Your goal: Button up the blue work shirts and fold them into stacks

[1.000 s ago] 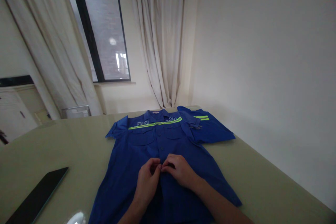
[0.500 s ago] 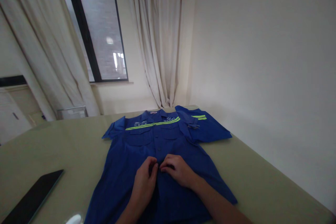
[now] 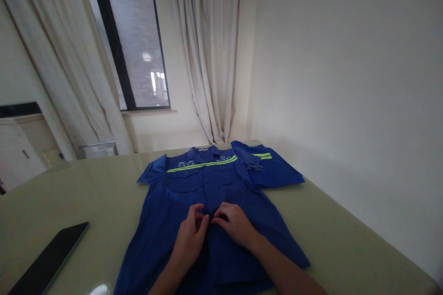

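I'm looking along a smooth, dull green desk (image 3: 349, 249) that ends against a plain pale wall (image 3: 339, 78) on the right. At the far side, a dark-framed window (image 3: 134, 37) sits between a left curtain (image 3: 62, 55) and a right curtain (image 3: 214, 46), both cream and hanging in long folds.

The blue shirt (image 3: 166, 221) lies spread in the middle of the desk, collar (image 3: 204, 151) far and hem near. Its woven cloth looks matt and softly creased, with a yellow-green band (image 3: 185, 168) across the chest and flapped pockets below. On the left lies a thin, dark, straight-edged slab (image 3: 51, 258).

I see the left hand (image 3: 191, 228) and right hand (image 3: 235, 226) meeting at the front opening. The right thumb and forefinger come together on its edge, pinching the cloth; the left thumb is at the opening with the forefinger a little apart from it, and I cannot tell whether those fingers grip anything.

The hands hide whatever lies between their tips. The near hem is partly cut off, as is a white object (image 3: 99, 290) at the near edge. I can't tell whether the striped blue cloth (image 3: 282, 170) at far right is a separate piece.
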`<state>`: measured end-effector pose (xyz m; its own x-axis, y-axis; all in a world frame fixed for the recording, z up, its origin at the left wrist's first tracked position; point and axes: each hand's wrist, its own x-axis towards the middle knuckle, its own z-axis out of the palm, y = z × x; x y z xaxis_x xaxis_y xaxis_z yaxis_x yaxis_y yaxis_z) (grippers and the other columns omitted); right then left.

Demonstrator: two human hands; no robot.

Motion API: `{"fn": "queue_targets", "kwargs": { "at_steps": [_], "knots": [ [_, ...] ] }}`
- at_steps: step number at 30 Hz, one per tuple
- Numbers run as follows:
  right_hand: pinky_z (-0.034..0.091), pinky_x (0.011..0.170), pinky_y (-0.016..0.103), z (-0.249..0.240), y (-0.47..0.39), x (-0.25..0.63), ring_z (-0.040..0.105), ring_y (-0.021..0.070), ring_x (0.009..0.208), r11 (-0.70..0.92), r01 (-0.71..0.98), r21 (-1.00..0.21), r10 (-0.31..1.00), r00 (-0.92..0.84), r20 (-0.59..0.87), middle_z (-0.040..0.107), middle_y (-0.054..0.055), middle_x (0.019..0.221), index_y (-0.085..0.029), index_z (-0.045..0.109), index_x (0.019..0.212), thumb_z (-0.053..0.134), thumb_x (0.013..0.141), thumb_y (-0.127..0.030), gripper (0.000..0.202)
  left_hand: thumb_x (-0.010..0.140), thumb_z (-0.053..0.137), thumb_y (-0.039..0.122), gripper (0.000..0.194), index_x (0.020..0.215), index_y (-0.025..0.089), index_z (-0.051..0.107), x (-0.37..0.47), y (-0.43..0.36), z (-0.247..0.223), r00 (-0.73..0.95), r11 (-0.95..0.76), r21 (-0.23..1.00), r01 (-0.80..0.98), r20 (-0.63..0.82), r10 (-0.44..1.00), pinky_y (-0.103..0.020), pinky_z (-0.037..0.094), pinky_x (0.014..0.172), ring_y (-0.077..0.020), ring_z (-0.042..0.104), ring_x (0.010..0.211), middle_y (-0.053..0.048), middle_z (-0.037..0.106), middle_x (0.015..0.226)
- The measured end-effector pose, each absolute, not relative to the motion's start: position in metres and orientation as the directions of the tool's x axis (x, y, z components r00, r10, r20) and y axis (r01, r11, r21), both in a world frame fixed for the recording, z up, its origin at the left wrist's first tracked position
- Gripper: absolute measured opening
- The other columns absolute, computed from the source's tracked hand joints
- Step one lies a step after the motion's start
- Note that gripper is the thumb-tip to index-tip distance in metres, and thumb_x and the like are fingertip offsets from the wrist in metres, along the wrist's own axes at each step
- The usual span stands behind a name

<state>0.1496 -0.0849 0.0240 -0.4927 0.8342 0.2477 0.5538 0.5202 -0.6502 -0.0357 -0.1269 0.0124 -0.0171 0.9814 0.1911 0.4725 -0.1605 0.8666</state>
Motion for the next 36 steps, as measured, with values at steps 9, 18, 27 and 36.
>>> {"fn": "queue_targets", "kwargs": {
  "at_steps": [9, 18, 27, 36],
  "knots": [
    [0.046, 0.08, 0.025, 0.024, -0.087, 0.15, 0.064, 0.0163, 0.087, 0.611, 0.4, -0.683, 0.762, -0.531, 0.37, 0.067, 0.001, 0.09, -0.021, 0.073, 0.092, 0.063, 0.099, -0.029, 0.015, 0.096, 0.047, 0.048, 0.035, 0.084, 0.022, 0.067, -0.036, -0.125, 0.014, 0.035, -0.22, 0.832, 0.509, 0.236, 0.971, -0.029, 0.045, 0.069, -0.0206, 0.064, 0.074, -0.001, 0.07, 0.078],
    [0.046, 0.077, 0.025, 0.022, -0.091, 0.145, 0.063, 0.016, 0.083, 0.637, 0.42, -0.646, 0.75, -0.531, 0.394, 0.067, 0.002, 0.087, -0.02, 0.072, 0.088, 0.062, 0.099, -0.033, 0.02, 0.09, 0.055, 0.059, 0.043, 0.083, 0.021, 0.073, -0.035, -0.128, 0.022, -0.01, -0.21, 0.895, 0.394, 0.232, 0.973, -0.029, 0.05, 0.072, -0.0229, 0.068, 0.081, -0.003, 0.075, 0.082],
    [0.044, 0.068, 0.026, 0.018, -0.086, 0.145, 0.058, 0.0156, 0.072, 0.533, 0.53, -0.659, 0.846, -0.345, 0.407, 0.063, 0.001, 0.082, -0.02, 0.064, 0.084, 0.072, 0.089, -0.054, 0.035, 0.097, 0.044, 0.053, 0.043, 0.089, 0.019, 0.068, -0.04, -0.122, 0.017, 0.053, -0.259, 0.893, 0.368, 0.257, 0.965, -0.027, 0.046, 0.068, -0.0189, 0.06, 0.073, -0.001, 0.067, 0.076],
    [0.048, 0.088, 0.029, 0.041, -0.084, 0.155, 0.061, 0.0185, 0.099, 0.669, 0.429, -0.607, 0.73, -0.227, 0.644, 0.062, 0.007, 0.112, -0.023, 0.064, 0.11, 0.045, 0.106, -0.034, 0.022, 0.087, 0.052, 0.022, 0.038, 0.12, 0.023, 0.07, -0.036, -0.148, 0.021, 0.34, -0.406, 0.392, 0.826, 0.228, 0.912, -0.047, 0.038, 0.11, -0.0304, 0.054, 0.128, -0.013, 0.062, 0.137]
  ]
}}
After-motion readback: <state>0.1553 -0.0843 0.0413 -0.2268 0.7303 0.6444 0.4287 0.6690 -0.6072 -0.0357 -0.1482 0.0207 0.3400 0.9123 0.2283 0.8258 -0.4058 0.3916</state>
